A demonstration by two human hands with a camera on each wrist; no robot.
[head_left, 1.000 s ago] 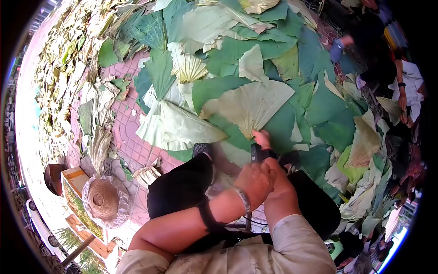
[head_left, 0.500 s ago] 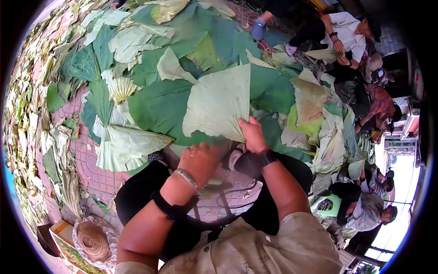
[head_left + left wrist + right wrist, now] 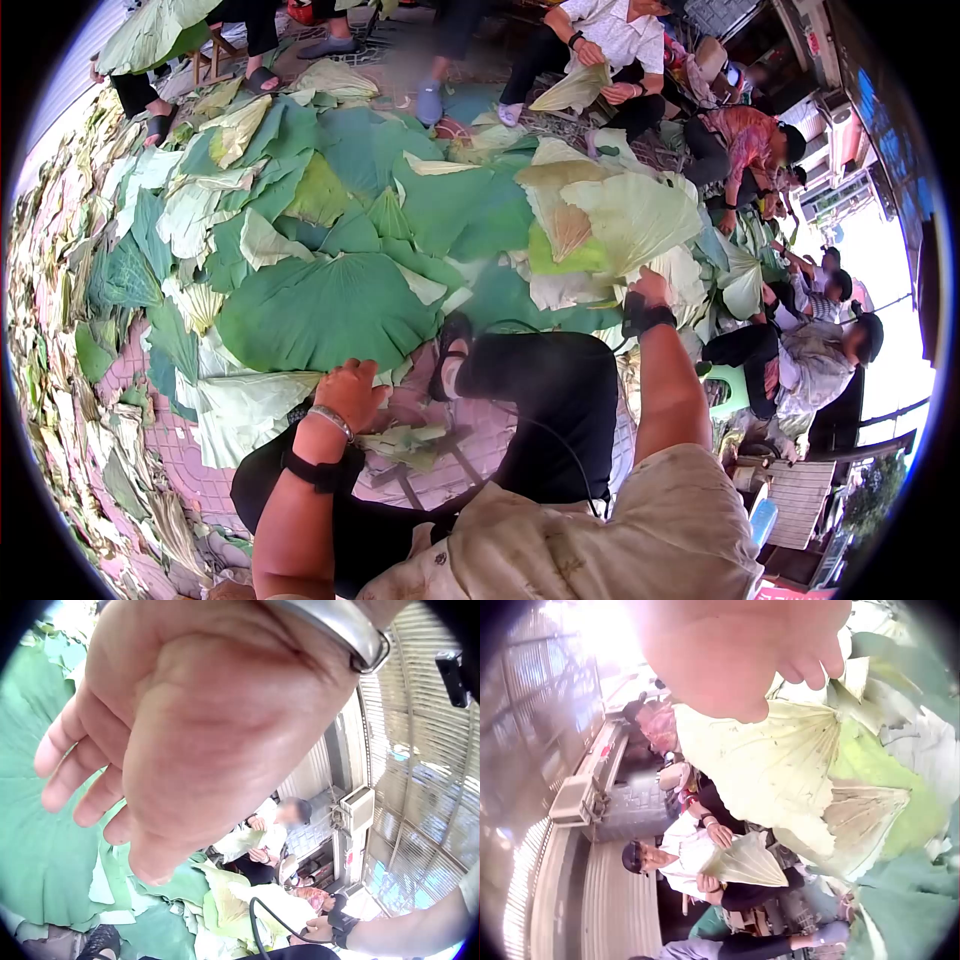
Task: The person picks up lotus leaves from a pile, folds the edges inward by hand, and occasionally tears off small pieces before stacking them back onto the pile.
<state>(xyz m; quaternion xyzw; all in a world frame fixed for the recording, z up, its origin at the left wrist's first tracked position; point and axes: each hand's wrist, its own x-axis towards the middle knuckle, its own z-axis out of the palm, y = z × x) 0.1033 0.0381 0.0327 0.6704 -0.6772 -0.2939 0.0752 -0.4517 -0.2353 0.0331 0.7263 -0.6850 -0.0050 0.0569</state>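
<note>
My right hand is out to the right, over the near edge of a pale, fan-folded lotus leaf. In the right wrist view its thumb and fingers are apart, and the pale leaf's pointed end shows beyond the fingertips. That leaf overlaps a brownish folded leaf and a yellow-green one on the pile. Palm down and fingers loose, my left hand is at the near edge of a broad dark green lotus leaf. Nothing shows in its grasp in the left wrist view.
Lotus leaves spread over pink paving, with drier scraps along the left. My knee and a dark cable lie between my arms. A seated person in a white shirt holds a folded leaf. Others sit at right near a green stool.
My right hand has carried the pale folded leaf from the middle to the pile at right, and its fingers have parted. My left hand has drawn back left. The view has swung right.
</note>
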